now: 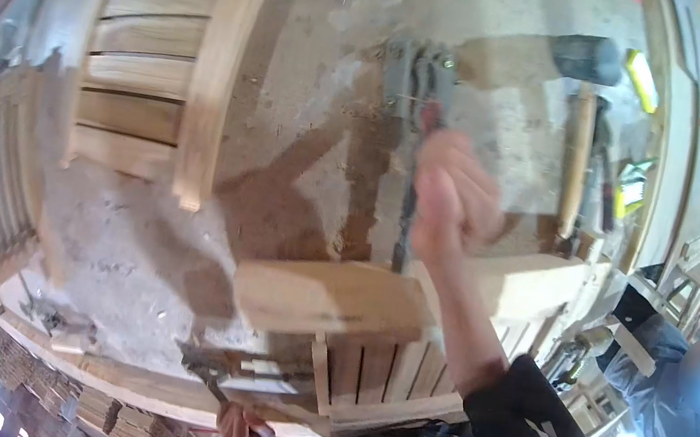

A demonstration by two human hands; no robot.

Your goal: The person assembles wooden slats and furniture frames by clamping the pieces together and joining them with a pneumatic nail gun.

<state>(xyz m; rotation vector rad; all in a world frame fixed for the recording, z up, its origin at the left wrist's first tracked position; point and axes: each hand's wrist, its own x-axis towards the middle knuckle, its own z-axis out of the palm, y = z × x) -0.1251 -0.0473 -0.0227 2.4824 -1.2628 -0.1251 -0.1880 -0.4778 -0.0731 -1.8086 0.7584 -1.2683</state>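
My right hand (458, 195), blurred by motion, is closed around the red grip of a metal clamp (420, 77) on the grey work surface. The clamp's jaw end shows beyond my fingers, and a dark bar runs back beside my wrist. Low in the view, near the table edge, my left hand (242, 429) has its fingers curled around a dark, slim tool (214, 378), whose far end is blurred. Between the hands lies a thick wooden beam (328, 296), above a slatted wooden piece (375, 371).
A slatted wooden panel (143, 45) lies to the left. Farther right are a black-headed mallet (585, 57), a light wooden handle (577, 159) and a yellow tool (642, 80). Another person (664, 391) is at the right edge. Stacked wood (95, 412) stands beyond the table.
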